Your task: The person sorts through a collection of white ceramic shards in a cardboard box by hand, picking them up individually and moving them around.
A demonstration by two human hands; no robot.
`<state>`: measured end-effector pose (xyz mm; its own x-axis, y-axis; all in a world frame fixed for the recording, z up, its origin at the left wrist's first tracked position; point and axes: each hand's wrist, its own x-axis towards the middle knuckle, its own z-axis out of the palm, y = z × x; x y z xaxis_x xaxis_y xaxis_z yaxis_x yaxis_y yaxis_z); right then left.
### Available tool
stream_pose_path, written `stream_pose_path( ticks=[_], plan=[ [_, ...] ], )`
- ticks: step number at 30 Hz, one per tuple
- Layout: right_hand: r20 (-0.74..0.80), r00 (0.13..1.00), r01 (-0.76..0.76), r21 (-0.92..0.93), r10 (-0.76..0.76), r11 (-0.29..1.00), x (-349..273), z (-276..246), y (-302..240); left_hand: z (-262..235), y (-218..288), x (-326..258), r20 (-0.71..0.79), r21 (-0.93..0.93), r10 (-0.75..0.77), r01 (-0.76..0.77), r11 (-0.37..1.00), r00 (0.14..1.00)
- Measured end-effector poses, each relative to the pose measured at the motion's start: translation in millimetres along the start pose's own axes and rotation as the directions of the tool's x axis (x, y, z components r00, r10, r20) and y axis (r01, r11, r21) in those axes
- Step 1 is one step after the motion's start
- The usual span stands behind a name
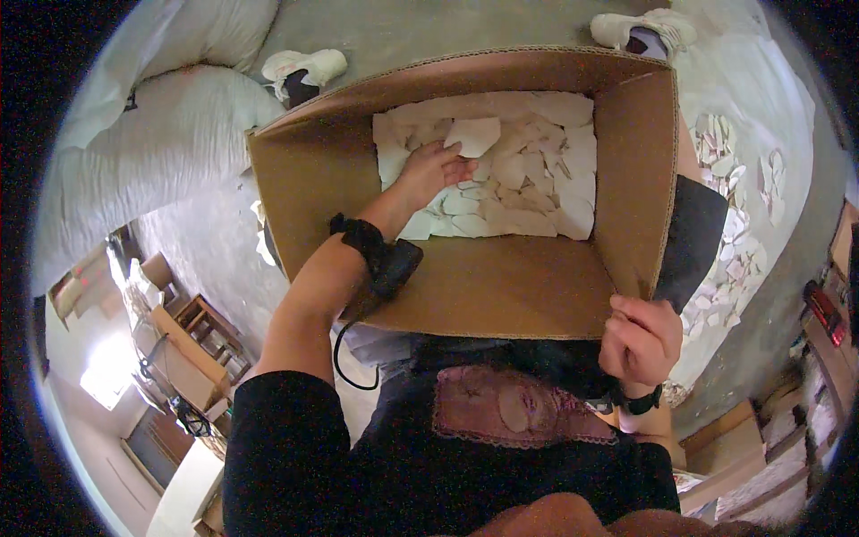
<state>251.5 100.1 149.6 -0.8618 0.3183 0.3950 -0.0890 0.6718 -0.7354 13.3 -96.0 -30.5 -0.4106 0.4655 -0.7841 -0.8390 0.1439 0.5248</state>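
A large open cardboard box (501, 286) stands in front of my body, tilted toward me. Flat, irregular off-white pieces (523, 170) cover its bottom, overlapping one another. My left hand (434, 174) reaches down inside, with a larger flat white piece (474, 136) between thumb and fingers. What the pieces are made of, I cannot tell. At the box's near right corner, my right hand (642, 340) is closed on the cardboard edge. A black strap with a dark device (394, 264) is on my left wrist, its cable hanging down.
More white pieces (738, 242) lie spread on a white sheet (787, 134) to the right. Big white sacks (170, 125) are piled at the far left. White shoes (300, 72) are on the floor beyond the box. A smaller cardboard box (729, 438) sits at the lower right.
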Motion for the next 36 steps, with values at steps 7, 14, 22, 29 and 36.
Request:
stream_pose_path(
  ticks=[7, 14, 22, 29, 36],
  plan=[
    [-0.010, 1.000, 0.011, -0.024, -0.011, 1.000, -1, 2, 0, -42, 7, -4, -0.111, -0.006, 0.202, -0.204, 0.979, 0.973],
    [-0.018, 1.000, -0.002, -0.023, 0.002, 1.000, -2, 1, -1, -52, 27, -16, -0.288, -0.245, 0.128, -0.202, 0.948, 0.949],
    [0.011, 1.000, 0.002, -0.069, -0.001, 0.998, -3, 0, 0, -41, 37, -31, -0.392, 0.055, 0.154, -0.144, 0.988, 0.907],
    [-0.025, 0.999, 0.024, -0.018, -0.025, 1.000, -3, 1, 0, -31, 83, -38, 0.471, 0.870, 0.219, -0.409, -0.277, 0.854],
    [-0.026, 0.997, 0.067, -0.059, -0.069, 0.996, 1, 3, -2, 21, 56, -38, 0.254, 0.606, 0.032, -0.133, -0.785, 0.967]
  ],
)
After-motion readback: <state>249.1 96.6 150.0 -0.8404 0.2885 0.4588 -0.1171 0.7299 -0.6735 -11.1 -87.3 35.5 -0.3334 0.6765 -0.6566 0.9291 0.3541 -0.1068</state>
